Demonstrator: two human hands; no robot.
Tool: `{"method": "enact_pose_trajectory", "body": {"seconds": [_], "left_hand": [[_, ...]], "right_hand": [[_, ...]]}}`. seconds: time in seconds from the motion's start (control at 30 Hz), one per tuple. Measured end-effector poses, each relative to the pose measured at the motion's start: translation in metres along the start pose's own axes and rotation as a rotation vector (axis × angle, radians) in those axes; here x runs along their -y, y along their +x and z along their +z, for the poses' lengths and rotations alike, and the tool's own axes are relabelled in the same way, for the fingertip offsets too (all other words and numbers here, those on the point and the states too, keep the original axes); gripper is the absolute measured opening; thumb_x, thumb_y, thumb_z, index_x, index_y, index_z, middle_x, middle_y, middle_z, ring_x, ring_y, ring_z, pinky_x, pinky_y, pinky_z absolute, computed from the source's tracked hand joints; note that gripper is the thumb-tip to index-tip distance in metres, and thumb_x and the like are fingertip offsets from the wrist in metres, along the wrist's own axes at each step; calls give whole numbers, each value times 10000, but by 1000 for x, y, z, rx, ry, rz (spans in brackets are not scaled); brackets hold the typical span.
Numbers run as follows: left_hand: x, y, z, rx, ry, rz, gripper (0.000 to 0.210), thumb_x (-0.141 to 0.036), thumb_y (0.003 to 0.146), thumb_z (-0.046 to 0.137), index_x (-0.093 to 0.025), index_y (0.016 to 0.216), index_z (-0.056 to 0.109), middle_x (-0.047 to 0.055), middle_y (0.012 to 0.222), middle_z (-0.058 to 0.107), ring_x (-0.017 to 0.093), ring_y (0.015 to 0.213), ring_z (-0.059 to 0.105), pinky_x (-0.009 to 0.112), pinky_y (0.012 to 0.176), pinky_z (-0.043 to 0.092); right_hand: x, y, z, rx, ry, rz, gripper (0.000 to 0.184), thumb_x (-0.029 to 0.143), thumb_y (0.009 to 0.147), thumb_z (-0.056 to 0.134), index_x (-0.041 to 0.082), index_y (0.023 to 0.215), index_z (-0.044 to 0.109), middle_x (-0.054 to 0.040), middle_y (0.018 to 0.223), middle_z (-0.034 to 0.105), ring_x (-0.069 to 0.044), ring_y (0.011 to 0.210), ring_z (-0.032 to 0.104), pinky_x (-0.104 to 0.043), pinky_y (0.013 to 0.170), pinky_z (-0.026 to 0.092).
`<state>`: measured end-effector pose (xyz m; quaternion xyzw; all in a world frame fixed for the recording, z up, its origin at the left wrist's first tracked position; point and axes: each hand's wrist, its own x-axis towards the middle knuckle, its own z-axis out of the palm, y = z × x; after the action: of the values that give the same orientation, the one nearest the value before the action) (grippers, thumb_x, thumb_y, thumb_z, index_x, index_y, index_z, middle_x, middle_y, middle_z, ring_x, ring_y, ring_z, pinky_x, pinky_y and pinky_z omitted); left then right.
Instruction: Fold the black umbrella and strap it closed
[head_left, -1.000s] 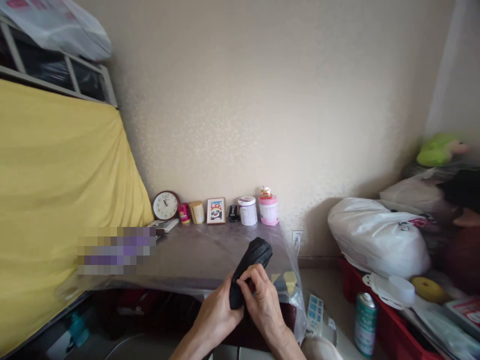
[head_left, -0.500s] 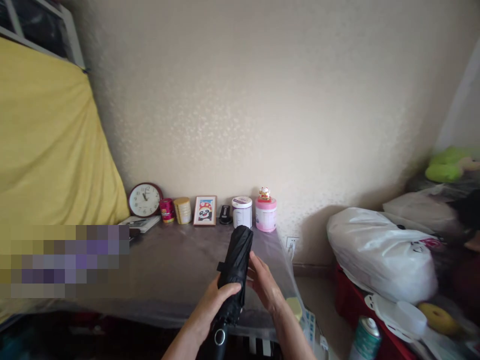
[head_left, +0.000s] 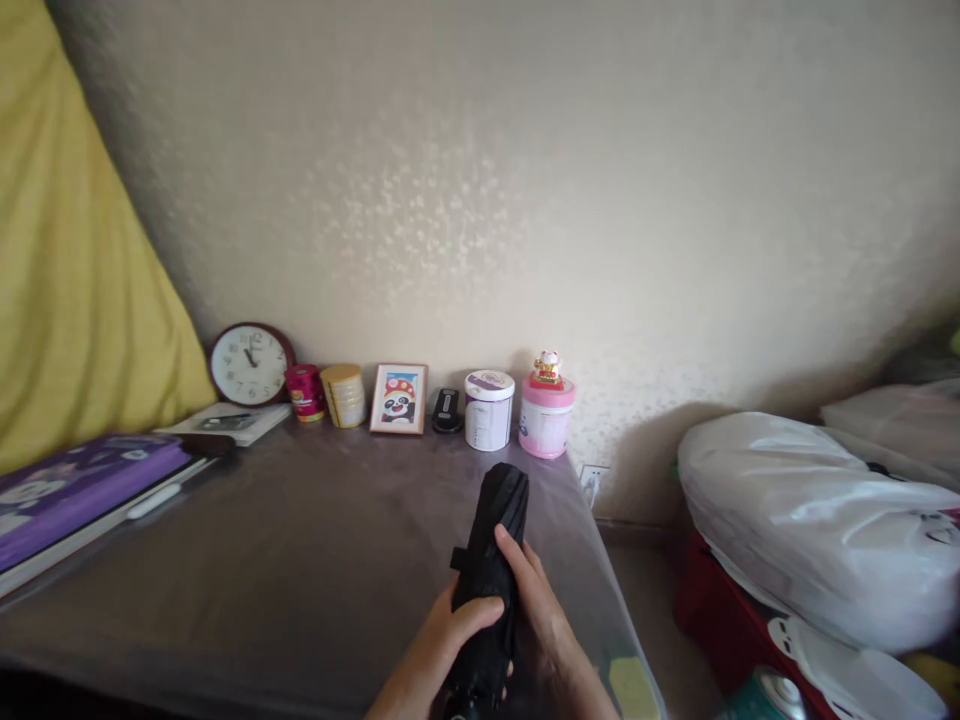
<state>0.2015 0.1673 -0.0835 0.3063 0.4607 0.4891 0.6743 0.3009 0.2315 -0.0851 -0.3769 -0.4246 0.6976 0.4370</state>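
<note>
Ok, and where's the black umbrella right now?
In the head view, the black umbrella is at bottom centre, gripped in the left hand with the right hand against its right side, just below the white tub in the picture.

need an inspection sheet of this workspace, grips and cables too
Surface: grey tabletop; yellow patch at its near right corner.
Things in hand: folded black umbrella, top end toward the wall.
Clutter: clock, panda picture, white tub and pink tub topped by a cat figurine; purple case at left.
Grips: left grip around the umbrella, thumb across it; right grip against its right side.
Cables: white plug at the wall socket; cord's run unclear.
Surroundings: yellow cloth left; white bag and red bin right.
</note>
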Motion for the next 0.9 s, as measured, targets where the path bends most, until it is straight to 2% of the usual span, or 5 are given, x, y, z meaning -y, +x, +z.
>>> {"method": "enact_pose_trajectory", "body": {"seconds": [0.17,0.4,0.67,0.77,0.9], "left_hand": [[9,8,-6,138,-90,-91,627,-492,726,585,-141,1213,406,42,625,660,196,530,639,289,475,496],[6,0,-1,63,28,-16,630,-499,701,621,-254,1231,385,10,710,647,184,596,646,209,397,463],[5,-2,3,-167,258,98,545,-413,722,588,-226,1210,435,-23,633,607,168,486,597,210,318,422],[12,1,1,-196,325,182,518,-445,730,588,-234,1187,467,12,818,664,158,555,616,213,391,459],[17,4,0,-204,369,246,493,-407,721,616,-216,1159,495,20,919,672,184,760,643,224,585,511]], "right_hand": [[-11,4,-7,-175,-126,-16,474,500,755,556,176,1100,590,-62,916,679,-205,731,656,-283,566,541],[-3,4,-13,-263,-243,-44,549,520,782,510,181,1214,511,-62,1070,643,-229,876,641,-290,648,542],[11,-5,-19,-211,-863,-747,526,332,796,576,242,1291,423,-74,1403,340,-268,1281,311,-473,1057,255],[13,-13,-12,-13,-1010,-821,429,299,778,601,269,1198,522,-63,1422,310,-285,1291,288,-496,1042,275],[11,-15,-7,-23,-1033,-851,196,252,770,602,245,965,623,-62,1361,403,-278,1278,308,-505,1046,249]]}}
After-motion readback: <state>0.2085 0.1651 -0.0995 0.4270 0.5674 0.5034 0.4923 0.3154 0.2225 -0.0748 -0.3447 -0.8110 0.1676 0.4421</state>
